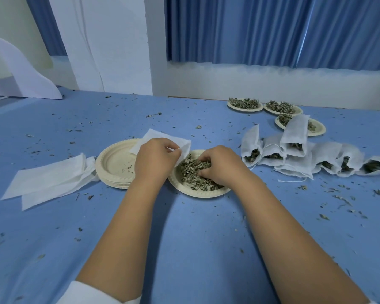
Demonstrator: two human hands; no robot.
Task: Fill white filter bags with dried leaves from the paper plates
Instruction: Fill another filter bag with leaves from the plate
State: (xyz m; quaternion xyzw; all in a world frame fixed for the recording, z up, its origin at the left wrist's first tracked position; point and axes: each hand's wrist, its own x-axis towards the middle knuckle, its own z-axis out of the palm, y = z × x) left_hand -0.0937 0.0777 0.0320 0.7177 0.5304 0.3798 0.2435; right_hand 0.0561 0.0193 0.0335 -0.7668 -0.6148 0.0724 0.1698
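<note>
Leaves (pixel 190 172) heap the near plate (pixel 199 194); the right hand (pixel 223 165) grips a clump. The left hand (pixel 155 160) pinches a filter bag (pixel 156 134).

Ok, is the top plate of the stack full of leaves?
No, the stack holds only a few crumbs, while the plate beside it holds the leaves.
</note>
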